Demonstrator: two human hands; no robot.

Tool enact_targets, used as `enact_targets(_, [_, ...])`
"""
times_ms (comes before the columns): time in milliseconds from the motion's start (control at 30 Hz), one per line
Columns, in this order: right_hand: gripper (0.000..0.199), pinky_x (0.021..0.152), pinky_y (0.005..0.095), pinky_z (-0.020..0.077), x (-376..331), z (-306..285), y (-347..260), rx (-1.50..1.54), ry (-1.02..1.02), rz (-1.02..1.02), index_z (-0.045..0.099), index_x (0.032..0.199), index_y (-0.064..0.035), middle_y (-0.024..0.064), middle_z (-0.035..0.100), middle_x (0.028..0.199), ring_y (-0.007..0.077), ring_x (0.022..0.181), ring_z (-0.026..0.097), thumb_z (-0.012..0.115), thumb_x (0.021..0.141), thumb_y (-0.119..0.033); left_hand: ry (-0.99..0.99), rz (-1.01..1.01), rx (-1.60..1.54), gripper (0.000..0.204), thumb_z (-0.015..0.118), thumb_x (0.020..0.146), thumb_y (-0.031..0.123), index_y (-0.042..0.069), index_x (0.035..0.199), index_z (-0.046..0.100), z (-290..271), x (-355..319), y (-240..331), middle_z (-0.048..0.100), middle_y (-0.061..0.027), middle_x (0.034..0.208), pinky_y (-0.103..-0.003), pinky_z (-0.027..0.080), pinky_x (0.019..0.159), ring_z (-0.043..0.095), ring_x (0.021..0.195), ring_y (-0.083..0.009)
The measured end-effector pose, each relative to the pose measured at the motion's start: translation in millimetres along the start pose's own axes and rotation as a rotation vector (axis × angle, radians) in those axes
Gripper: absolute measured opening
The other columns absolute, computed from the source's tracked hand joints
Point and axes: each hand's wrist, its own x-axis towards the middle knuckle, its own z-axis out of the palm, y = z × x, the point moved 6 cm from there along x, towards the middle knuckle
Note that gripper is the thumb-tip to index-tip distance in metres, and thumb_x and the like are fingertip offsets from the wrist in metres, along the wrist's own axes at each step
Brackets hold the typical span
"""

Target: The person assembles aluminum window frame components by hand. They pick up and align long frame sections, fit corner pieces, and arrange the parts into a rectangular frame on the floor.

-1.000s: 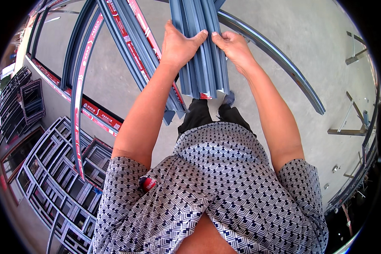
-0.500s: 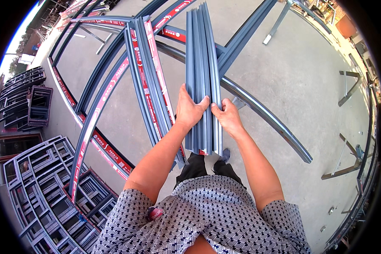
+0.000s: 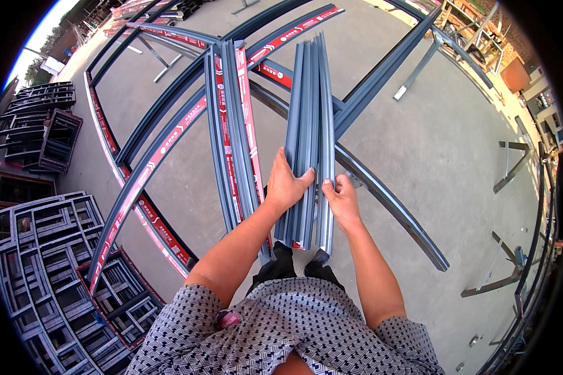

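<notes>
While both bare hands clamp a bundle of grey-blue metal profiles (image 3: 308, 144), a person in a patterned shirt (image 3: 281, 331) stands over a concrete yard floor (image 3: 444, 144). The left hand (image 3: 286, 185) wraps the bundle's left edge, thumb laid across its face; the right hand (image 3: 340, 199) grips the right edge, fingers curled round it, the two hands close together on either side of the same lengths. The bundle's near end hangs just above the person's feet and its far end reaches away over the ground.

Just left of the bundle, longer profiles with red-and-white protective film (image 3: 231, 125) lie on the floor, crossing others beneath. Running out to the right of the bundle, a bare dark profile (image 3: 394, 206) slants across the concrete. Well left of the bundle sit stacked grey window frames (image 3: 37, 262), with more dark frames (image 3: 37, 125) beyond. Far beyond the bundle's tip, metal trestles (image 3: 419, 69) stand.

The lengths appear loose against each other; held only near one end, one could slide out or the far end could dip and strike the profiles below.
</notes>
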Motion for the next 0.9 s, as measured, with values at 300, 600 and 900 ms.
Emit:
enact_targets(300, [0.029, 0.080, 0.0386, 0.0662, -6, -17, 8, 0.351, 0.019, -0.020, 0.051, 0.117, -0.0030, 0.0185, 0.074, 0.111, 0.0223, 0.096, 0.075, 0.058, 0.113, -0.031, -0.057, -0.022, -0.153, 0.097, 0.080, 0.090, 0.034, -0.013, 0.158, 0.028, 2, 4, -8, 0.056, -0.0357, 0.146, -0.043, 0.046, 0.115, 0.061, 0.134, -0.0432])
enact_targets(600, [0.029, 0.077, 0.0355, 0.0642, -9, -21, 14, 0.414, -0.018, -0.008, 0.051, 0.125, -0.0059, 0.0181, 0.074, 0.114, 0.0202, 0.094, 0.074, 0.056, 0.114, -0.032, -0.063, 0.019, -0.110, 0.095, 0.079, 0.094, 0.033, -0.013, 0.158, 0.026, -5, 2, -4, 0.058, -0.0355, 0.141, -0.041, 0.050, 0.112, 0.065, 0.128, -0.0402])
enact_targets(900, [0.032, 0.072, 0.0325, 0.0613, -11, -25, -2, 0.392, -0.031, -0.033, 0.046, 0.135, -0.0072, 0.0156, 0.074, 0.109, 0.0159, 0.086, 0.070, 0.056, 0.114, -0.030, -0.015, 0.017, -0.009, 0.102, 0.080, 0.093, 0.041, -0.019, 0.157, 0.027, -6, 5, -16, 0.056, -0.0397, 0.143, -0.042, 0.047, 0.116, 0.062, 0.133, -0.0432])
